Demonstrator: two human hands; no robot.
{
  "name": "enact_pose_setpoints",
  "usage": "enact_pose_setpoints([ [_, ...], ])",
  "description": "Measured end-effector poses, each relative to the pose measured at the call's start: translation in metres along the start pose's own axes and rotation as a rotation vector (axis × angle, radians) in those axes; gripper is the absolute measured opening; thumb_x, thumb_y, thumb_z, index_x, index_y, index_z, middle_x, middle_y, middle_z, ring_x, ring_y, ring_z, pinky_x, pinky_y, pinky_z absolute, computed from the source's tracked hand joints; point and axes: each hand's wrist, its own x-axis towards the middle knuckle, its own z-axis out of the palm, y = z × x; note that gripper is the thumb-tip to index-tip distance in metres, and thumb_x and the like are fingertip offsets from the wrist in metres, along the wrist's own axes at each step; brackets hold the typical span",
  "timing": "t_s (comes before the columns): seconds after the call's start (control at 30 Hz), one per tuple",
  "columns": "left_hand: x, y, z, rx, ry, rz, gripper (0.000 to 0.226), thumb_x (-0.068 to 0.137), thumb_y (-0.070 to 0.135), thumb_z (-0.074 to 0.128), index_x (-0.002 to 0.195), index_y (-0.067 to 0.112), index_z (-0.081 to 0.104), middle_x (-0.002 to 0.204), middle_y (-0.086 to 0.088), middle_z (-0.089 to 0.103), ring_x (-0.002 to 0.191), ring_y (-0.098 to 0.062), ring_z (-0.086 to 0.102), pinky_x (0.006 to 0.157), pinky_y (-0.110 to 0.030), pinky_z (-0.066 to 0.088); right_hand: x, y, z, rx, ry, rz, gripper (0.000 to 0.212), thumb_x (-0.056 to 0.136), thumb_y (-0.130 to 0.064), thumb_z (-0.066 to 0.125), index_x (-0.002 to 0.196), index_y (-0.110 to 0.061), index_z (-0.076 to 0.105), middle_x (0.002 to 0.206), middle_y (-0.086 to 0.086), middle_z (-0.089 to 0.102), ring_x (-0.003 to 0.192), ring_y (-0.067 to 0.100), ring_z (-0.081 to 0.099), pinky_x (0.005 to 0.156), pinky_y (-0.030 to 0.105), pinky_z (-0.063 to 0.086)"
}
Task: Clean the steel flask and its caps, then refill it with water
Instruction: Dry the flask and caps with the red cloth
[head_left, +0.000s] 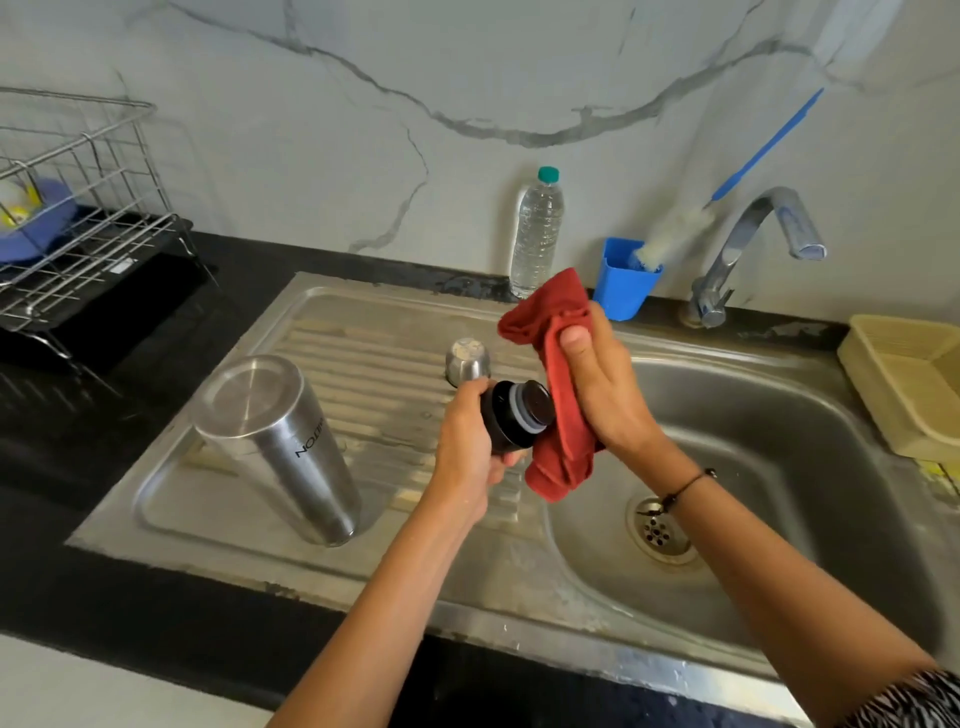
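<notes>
My left hand (467, 441) grips the black inner cap (517, 415); my right hand (602, 384) clutches a red cloth (558, 395) against it, above the steel sink (363, 322). The flask (280, 447) stands inverted at nine o'clock on the drainboard, the steel cap (467, 358) at twelve, before a marble wall (363, 130).

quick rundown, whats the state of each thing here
steel flask: upside down on the drainboard, uncapped
steel cap: upside down behind it
black inner cap: in left hand
red cloth: gripped by right hand
tap: no water running
water bottle: upright, capped
</notes>
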Motion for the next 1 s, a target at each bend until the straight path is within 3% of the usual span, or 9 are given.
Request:
enact_pose_setpoints([
  [0.17,0.002,0.006,0.006,-0.038,0.103,-0.051,0.041,0.098,0.027,0.03,0.064,0.011,0.047,0.044,-0.005,0.044,0.024,-0.009,0.033,0.027,-0.01,0.016,-0.015,-0.01,-0.005,-0.1,-0.322,-0.096,0.06,0.082,-0.073,0.033,0.111,-0.023,0.048,0.091,-0.015,0.056,0.083,0.0,0.056,0.074,0.016,0.045],
  [0.23,0.002,0.005,0.009,-0.026,0.126,-0.04,0.043,0.098,0.027,0.032,0.061,0.012,0.047,0.042,-0.003,0.044,0.024,-0.009,0.035,0.026,-0.01,0.017,-0.022,-0.005,-0.001,0.023,-0.374,-0.021,0.061,0.081,-0.071,0.04,0.114,-0.021,0.048,0.093,-0.012,0.058,0.086,0.002,0.057,0.078,0.019,0.047],
  [0.43,-0.001,-0.004,0.018,0.005,0.174,0.001,0.041,0.098,0.024,0.032,0.062,0.013,0.048,0.051,-0.007,0.044,0.027,-0.008,0.036,0.028,-0.012,0.02,-0.028,0.005,0.009,0.396,-0.218,0.114,0.033,0.09,-0.03,0.054,0.121,-0.021,0.052,0.107,-0.009,0.064,0.103,0.007,0.061,0.089,0.025,0.048],
  [0.57,0.008,-0.005,0.019,0.059,0.316,0.08,0.036,0.096,0.026,0.037,0.064,0.019,0.053,0.053,0.0,0.05,0.044,-0.013,0.048,0.037,-0.016,0.032,-0.023,0.003,0.017,0.438,-0.076,0.251,0.02,0.091,-0.031,0.053,0.11,-0.028,0.058,0.106,-0.001,0.068,0.103,0.023,0.064,0.094,0.046,0.049],
  [0.67,0.015,-0.004,0.013,0.163,0.409,0.154,0.035,0.094,0.024,0.039,0.062,0.018,0.051,0.063,-0.004,0.051,0.055,-0.021,0.051,0.041,-0.022,0.039,-0.02,0.0,0.006,0.465,0.016,0.329,0.03,0.095,-0.036,0.046,0.116,-0.019,0.058,0.107,0.005,0.069,0.099,0.021,0.065,0.09,0.042,0.052],
  [0.73,0.018,-0.002,0.009,0.284,0.458,0.165,0.032,0.087,0.031,0.038,0.061,0.018,0.051,0.07,-0.011,0.055,0.068,-0.032,0.057,0.055,-0.034,0.05,-0.026,-0.005,-0.005,0.338,-0.031,0.264,0.026,0.096,-0.039,0.045,0.113,-0.024,0.055,0.094,-0.004,0.068,0.084,0.009,0.065,0.075,0.03,0.052],
  [0.8,0.019,-0.002,0.01,0.47,0.456,0.252,0.035,0.077,0.038,0.03,0.063,0.015,0.054,0.081,-0.021,0.063,0.083,-0.038,0.06,0.073,-0.047,0.05,-0.034,-0.011,-0.01,-0.022,-0.147,0.04,0.028,0.093,-0.047,0.044,0.111,-0.027,0.05,0.092,-0.006,0.06,0.078,0.01,0.06,0.068,0.03,0.048],
  [0.87,0.019,-0.004,0.012,0.698,0.405,0.363,0.04,0.087,0.033,0.029,0.075,0.008,0.058,0.091,-0.023,0.065,0.089,-0.038,0.058,0.071,-0.042,0.042,-0.041,-0.009,-0.003,-0.372,-0.206,-0.163,0.048,0.089,-0.057,0.038,0.122,-0.022,0.047,0.103,-0.003,0.052,0.086,0.016,0.055,0.068,0.035,0.048],
  [1.0,0.015,0.0,0.011,0.734,0.415,0.44,0.031,0.099,0.017,0.03,0.084,0.006,0.055,0.099,-0.024,0.064,0.095,-0.04,0.055,0.073,-0.041,0.036,-0.039,-0.011,0.006,-0.262,-0.149,-0.128,0.055,0.087,-0.063,0.035,0.113,-0.018,0.049,0.089,-0.007,0.056,0.078,0.013,0.056,0.067,0.04,0.05],
])
